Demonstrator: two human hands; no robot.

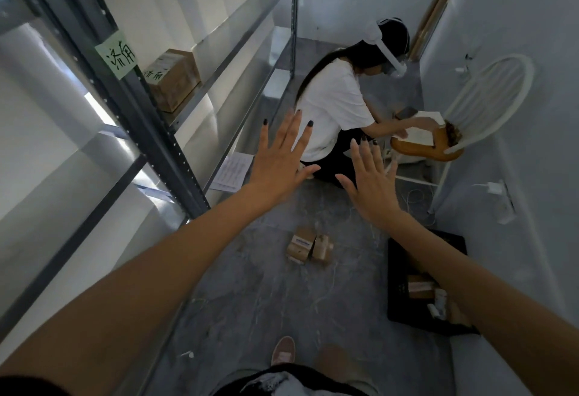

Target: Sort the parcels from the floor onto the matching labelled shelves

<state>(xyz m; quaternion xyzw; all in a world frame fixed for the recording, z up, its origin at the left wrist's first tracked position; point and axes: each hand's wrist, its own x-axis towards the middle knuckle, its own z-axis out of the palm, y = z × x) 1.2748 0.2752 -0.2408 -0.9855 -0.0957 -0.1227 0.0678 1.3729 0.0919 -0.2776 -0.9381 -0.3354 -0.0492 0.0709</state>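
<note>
Left hand [279, 157] and right hand [372, 182] spread wide, empty, above floor parcels [310, 246]. Risk: misreading the shelf label [116, 54], misfiling; seated person [338, 113] crowds the far aisle.

A small storeroom: tall metal shelving [150, 107] with a handwritten label [116, 54], cardboard parcels [308, 245] on bare floor.

Bare floor [250, 301] lay open around the two parcels [310, 246]; a crouching person [332, 113] blocked the aisle beyond, between shelving [150, 132] and chair [482, 104].
</note>
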